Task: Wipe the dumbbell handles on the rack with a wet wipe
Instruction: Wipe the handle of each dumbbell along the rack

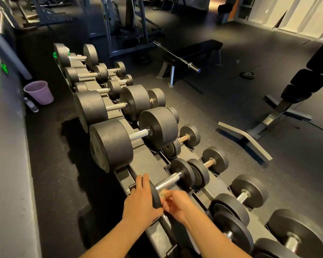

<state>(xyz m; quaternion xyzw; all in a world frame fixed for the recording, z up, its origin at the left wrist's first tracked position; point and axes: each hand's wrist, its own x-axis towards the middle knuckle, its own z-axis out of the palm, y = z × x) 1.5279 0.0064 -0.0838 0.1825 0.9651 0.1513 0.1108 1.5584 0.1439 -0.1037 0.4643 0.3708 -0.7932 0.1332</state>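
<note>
On the dumbbell rack [149, 161], the small dumbbell [168, 180] could roll in its cradle if wiped hard. The left hand [140, 200] curls its fingers over the near head. The right hand [175, 202] pinches the wet wipe [163, 193] at the handle's near end, where the knurling may tear it.

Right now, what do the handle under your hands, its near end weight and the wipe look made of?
The handle: bare metal, likely steel, bright silvery with knurled texture. The near end weight, gripped by the left hand: matte black, probably rubber-coated. The wipe, pinched in the right hand: pale, crumpled cloth or paper; too small to tell.
</note>
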